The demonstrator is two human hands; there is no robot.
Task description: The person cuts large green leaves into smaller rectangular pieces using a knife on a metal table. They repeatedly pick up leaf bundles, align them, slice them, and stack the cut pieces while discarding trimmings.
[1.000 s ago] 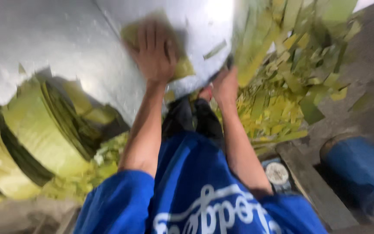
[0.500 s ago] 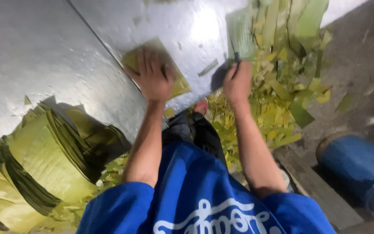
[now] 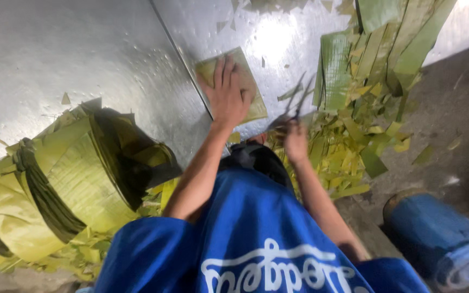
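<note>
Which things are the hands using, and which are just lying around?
Using: left hand pressing the leaf square; right hand holding scissors.
Lying around: tied leaf bundle, leaf scraps, blue barrel.

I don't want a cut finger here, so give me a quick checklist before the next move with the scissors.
1. Left hand flat on the leaf stack: ok.
2. Right hand holding the scissors: ok.
3. Blades apart from the left fingers: ok.
4. Stack lying flat on the metal table: ok.
5. Blades open or shut: cannot tell, blurred.
6. Table dry: not ok, droplets show.
</note>
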